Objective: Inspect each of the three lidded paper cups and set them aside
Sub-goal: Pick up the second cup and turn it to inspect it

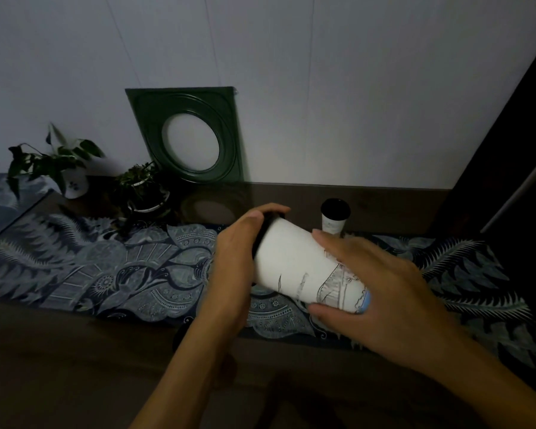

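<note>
Head view: a white paper cup with a black lid [297, 267] is held tipped on its side above the patterned blue-grey cloth runner [121, 267], lid end pointing up and to the left. The lid end is gripped by the left hand [239, 261], with fingers curled over the rim and the thumb lying along the near side. The base end is gripped by the right hand [381, 289], with fingers wrapped over the top of the wall and the thumb pressed under it. A black line drawing and a small blue patch are printed on the cup wall near the base; no writing can be read there.

A second white paper cup with a black lid [334, 216] is stood upright on the dark wooden tabletop [393, 209], behind the runner and close to the wall. A faint mark is seen on its side, too small to read.

Open tabletop is seen between the runner's near edge and the near table edge. A dark vertical panel [508, 168] bounds the right side. At the back left, a green square frame with a round opening [189, 134] is leaned against the wall, beside two potted plants [143, 187].
</note>
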